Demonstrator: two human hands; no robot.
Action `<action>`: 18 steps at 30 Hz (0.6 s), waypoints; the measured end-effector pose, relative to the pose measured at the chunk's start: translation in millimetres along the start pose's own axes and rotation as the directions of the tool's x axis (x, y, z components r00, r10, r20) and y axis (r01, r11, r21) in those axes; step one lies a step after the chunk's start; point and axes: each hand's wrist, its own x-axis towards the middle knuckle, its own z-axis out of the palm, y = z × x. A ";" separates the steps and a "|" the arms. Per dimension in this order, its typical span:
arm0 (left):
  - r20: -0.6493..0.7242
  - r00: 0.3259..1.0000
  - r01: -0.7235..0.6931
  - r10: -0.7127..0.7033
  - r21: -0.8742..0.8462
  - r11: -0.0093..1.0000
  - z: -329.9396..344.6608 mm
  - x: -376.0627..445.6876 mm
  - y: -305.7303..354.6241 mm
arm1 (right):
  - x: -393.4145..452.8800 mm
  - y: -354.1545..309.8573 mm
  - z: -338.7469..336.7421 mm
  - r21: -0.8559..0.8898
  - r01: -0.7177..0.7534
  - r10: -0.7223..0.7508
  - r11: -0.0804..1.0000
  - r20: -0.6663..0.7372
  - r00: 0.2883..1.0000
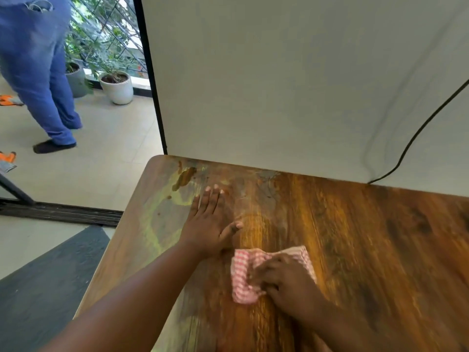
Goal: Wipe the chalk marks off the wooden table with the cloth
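One cloth [256,273] bunched in right grip [284,280] — left hand [206,224] flat on table [368,237].

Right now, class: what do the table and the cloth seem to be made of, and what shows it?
Table: looks like wood or wood-grain laminate, fairly smooth with a slight sheen; dark streaky grain shows. Which one, the picture leaves open.
Cloth: looks like soft woven fabric, matt; its red-and-white check pattern crumples under the right hand.

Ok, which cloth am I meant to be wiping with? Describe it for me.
On the wooden table, look at its near middle, under the right hand. The cloth is bunched there, the only fabric on the table, checked pink and white.
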 end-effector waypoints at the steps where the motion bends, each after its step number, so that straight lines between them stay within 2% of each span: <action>1: 0.033 0.999 -0.010 0.009 0.027 1.000 -1.1 4.7 -1.5 | -3.9 11.9 -7.7 -0.021 0.019 -0.019 1.000 -0.001 1.000; 2: 0.070 0.997 -0.016 0.012 0.062 0.998 -2.1 10.0 -3.4 | 1.1 24.6 -15.9 -0.039 0.004 -0.005 0.999 -0.016 1.000; 4: 0.118 0.993 -0.002 -0.009 0.095 0.995 -4.8 20.9 -4.3 | 29.8 48.0 -31.3 -0.057 -0.130 0.125 0.990 -0.090 0.988; 6: 0.148 0.986 0.058 -0.074 0.113 0.992 -12.4 32.4 -1.7 | 70.9 62.4 -40.9 -0.018 -0.290 0.282 0.957 -0.190 0.940; 8: 0.166 0.969 0.157 -0.181 0.148 0.976 -22.2 42.8 2.2 | 109.7 60.9 -38.9 0.061 -0.387 0.388 0.920 -0.266 0.882; 10: 0.188 0.945 0.238 -0.267 0.164 0.957 -29.9 49.4 5.8 | 131.4 44.3 -28.2 0.076 -0.360 0.365 0.930 -0.306 0.879; 12: 0.196 0.931 0.279 -0.307 0.156 0.947 -30.4 53.5 7.9 | 126.9 32.6 -14.5 0.015 -0.194 0.191 0.981 -0.274 0.943; 14: 0.179 0.924 0.318 -0.337 0.129 0.939 -26.9 55.4 8.2 | 108.7 38.8 -15.8 -0.019 -0.072 0.067 0.997 -0.176 0.982; 16: 0.182 0.915 0.342 -0.360 0.126 0.931 -26.4 56.6 7.4 | 105.8 61.1 -33.0 -0.052 -0.069 0.062 0.996 -0.117 0.991; 18: 0.213 0.904 0.339 -0.370 0.166 0.926 -29.6 57.6 8.5 | 124.8 79.2 -50.6 -0.073 -0.171 0.164 0.983 -0.098 0.982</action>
